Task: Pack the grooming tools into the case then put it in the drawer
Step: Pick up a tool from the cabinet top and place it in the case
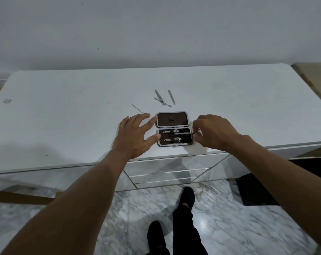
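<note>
**Hands loading a tool into an open grooming case on a white worktop**

Seen from above, through a head-worn camera, a person stands at a white worktop (64,116) set against a pale wall. A small grooming case (190,142) lies open near the front edge, its two dark-lined halves lying flat. The far half (172,119) holds no tools. The near half already carries two nail clippers, one (170,132) above the other (172,139), both tucked under a dark strap.

The left hand (135,133) is open with its fingers spread. The forefinger tip and thumb tip rest against the case's left edge.

The right hand (211,133) has its fingers curled, pinching a slim metal tool (183,133) at the case's right edge. The tool lies across the near half, pointing left towards the strap (what kind of tool it is cannot be told).

More tools lie loose on the worktop beyond the case: a crossed cluster of thin metal pieces (160,97), a flat file (171,97) just beside them, and a fine needle-like pick (137,108) further left, near the left hand's fingertips.

Below the worktop's front edge are mirrored drawers (167,173), all closed. The floor (64,218) is grey marble, and the person's dark shoes (188,196) show at the bottom.
</note>
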